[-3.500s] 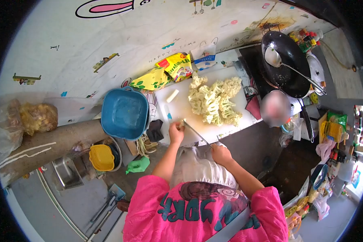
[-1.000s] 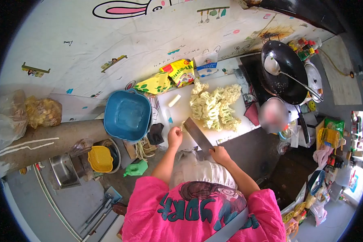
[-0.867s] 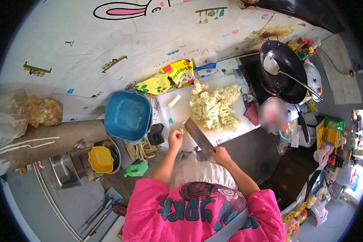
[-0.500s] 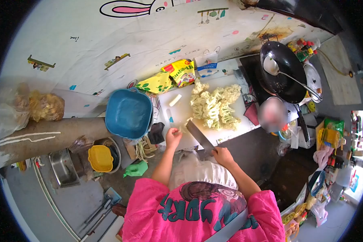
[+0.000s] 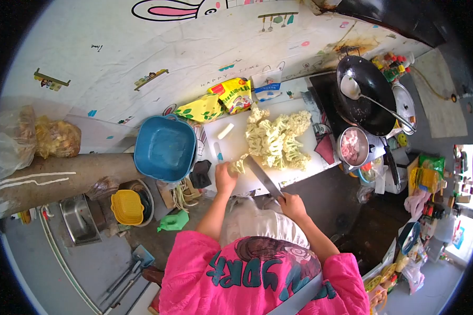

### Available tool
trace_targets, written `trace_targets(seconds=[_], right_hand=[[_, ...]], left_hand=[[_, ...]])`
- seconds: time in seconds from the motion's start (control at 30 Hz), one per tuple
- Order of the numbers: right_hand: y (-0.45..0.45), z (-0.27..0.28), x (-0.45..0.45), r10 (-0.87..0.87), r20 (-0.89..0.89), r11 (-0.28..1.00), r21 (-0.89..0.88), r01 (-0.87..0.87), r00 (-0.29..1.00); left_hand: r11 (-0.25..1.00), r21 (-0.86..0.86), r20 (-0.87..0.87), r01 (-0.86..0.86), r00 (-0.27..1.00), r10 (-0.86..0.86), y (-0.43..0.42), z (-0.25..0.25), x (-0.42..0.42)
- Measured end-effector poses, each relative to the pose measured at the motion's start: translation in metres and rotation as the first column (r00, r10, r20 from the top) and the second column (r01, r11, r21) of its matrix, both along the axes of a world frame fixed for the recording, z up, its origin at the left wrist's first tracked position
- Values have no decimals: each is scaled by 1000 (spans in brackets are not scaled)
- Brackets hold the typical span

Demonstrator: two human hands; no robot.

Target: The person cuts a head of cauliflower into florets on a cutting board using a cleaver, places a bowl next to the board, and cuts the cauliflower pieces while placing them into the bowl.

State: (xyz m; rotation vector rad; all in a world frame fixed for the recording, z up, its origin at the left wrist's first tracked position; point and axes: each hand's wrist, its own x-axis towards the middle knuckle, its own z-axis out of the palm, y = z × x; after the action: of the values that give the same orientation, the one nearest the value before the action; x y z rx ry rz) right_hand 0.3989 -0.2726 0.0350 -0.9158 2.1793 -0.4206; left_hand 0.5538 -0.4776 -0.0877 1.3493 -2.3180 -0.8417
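A: What does the left hand (image 5: 225,178) do?

B: It is closed at the fingertips on a small floret (image 5: 239,165), pale and crumbly. How each finger presses is hard to see, because the back of the hand covers part of them.

A: And the right hand (image 5: 293,206)?

B: It is clenched around the handle of the knife (image 5: 265,177). The handle is hidden inside the fist; only the flat, grey metal blade shows, with its tip near the floret.

A: Where is the rest of the cauliflower (image 5: 276,139)?

B: In a bumpy, cream-coloured heap upon the smooth white cutting board (image 5: 228,147). The lower pieces are covered by the upper ones. A smooth, stick-like white piece (image 5: 225,131) lies apart, to the left.

A: What is around the board?

B: At left, a blue plastic basin (image 5: 165,147) with rounded corners; at right, a round metal bowl (image 5: 340,153) of soft pink pieces, too small to identify surely. Behind it, a ladle (image 5: 350,87) hides some of the black wok (image 5: 370,113).
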Motion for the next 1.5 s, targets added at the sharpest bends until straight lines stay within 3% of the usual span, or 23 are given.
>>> trace_targets(seconds=[0.1,0.2,0.33,0.43,0.53,0.63,0.73,0.77,0.87,0.93,1.0,1.07,1.13,1.2,1.23,1.27,1.33,1.4,1.47,1.5], right_hand=[[3,-5,-2,-112,33,993,-29,112,993],[4,-2,-3,-170,40,984,-41,171,985],[9,1,-5,-80,18,997,-14,80,997],[13,-2,-8,-67,17,998,-18,67,998],[15,-5,-10,-64,10,998,-10,64,998],[10,-4,-11,-66,24,998,-18,66,998],[-1,-1,-11,-62,54,997,-42,65,997],[-4,-2,-11,-41,45,998,-50,44,998],[-11,-14,-12,7,33,998,-70,-5,999],[-17,-20,-10,38,27,996,-84,-36,999],[-25,-18,-8,58,40,998,-32,-56,998],[-29,-21,-9,96,98,994,37,-100,991],[-34,-15,-5,146,27,989,35,-147,989],[-32,-23,-5,141,20,989,44,-142,990],[-30,-25,-5,145,24,989,38,-146,989],[-30,-26,-5,147,25,988,32,-148,989],[-31,-21,-5,141,27,987,69,-142,990],[-31,-15,-5,126,29,988,83,-128,992],[-28,-13,-6,119,35,989,87,-121,992],[-26,-12,-8,117,38,989,88,-120,992]], left_hand=[[994,28,-34,101,994,-100,0,3,-13],[997,39,-16,66,998,-65,5,14,-35],[998,53,201,38,978,-48,15,34,-59],[996,59,244,62,967,-75,16,36,-68],[987,132,198,89,974,-115,10,13,-70],[992,74,109,105,988,-112,7,4,-60],[959,285,-165,-13,984,62,-2,8,-49],[957,286,-145,-53,985,97,-7,10,-44],[948,311,-541,-61,809,229,-26,36,-23],[833,550,-573,-59,699,427,-47,84,-7],[800,599,-698,-41,463,546,-69,109,10],[784,617,-728,-71,327,603,-92,120,30],[782,609,-725,-135,306,617,-109,133,44],[772,605,-678,-193,383,627,-126,127,56],[805,534,-650,-258,484,586,-124,142,51],[861,288,-448,-419,736,508,-133,115,63],[871,64,-285,-486,828,483,-122,131,49],[914,-45,-315,-404,874,370,-110,132,31],[961,-189,-367,-204,922,124,-99,125,5],[985,-146,-372,-87,928,26,-92,124,-11]])
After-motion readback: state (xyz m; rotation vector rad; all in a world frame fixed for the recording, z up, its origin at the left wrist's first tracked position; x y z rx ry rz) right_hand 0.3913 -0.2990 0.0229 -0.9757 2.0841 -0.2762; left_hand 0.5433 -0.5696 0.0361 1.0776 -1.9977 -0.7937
